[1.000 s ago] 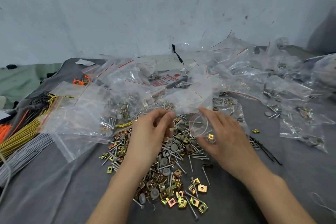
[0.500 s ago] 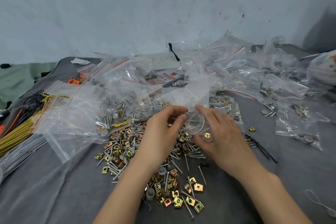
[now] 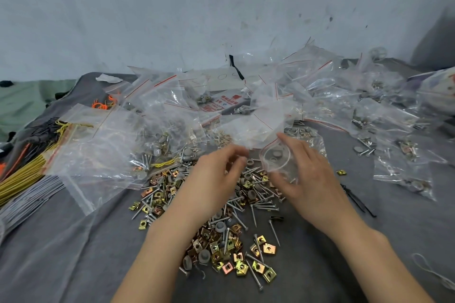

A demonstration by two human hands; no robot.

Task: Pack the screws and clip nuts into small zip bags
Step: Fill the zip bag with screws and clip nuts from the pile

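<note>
Clip nuts (image 3: 242, 257) and screws (image 3: 256, 200) lay in loose heap on grey worktop (image 3: 73, 241), nearest viewer. Left hand (image 3: 213, 179) hovered over heap, fingers curled, grip content indeterminate. Right hand (image 3: 309, 177) pinched small zip bag (image 3: 275, 158), mouth open. Beyond: filled bags (image 3: 401, 162) right, empty bags (image 3: 98, 140) left, wall (image 3: 197, 19) behind.

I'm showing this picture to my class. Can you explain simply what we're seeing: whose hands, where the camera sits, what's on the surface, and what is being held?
The camera is worn on a person's head, looking down at their bare hands. The right hand holds a small clear zip bag open. The left hand hovers beside it, fingers pinched together; what they hold is hidden. Below, on a grey cloth, lies a heap of screws and gold clip nuts. More plastic bags pile up behind.
</note>
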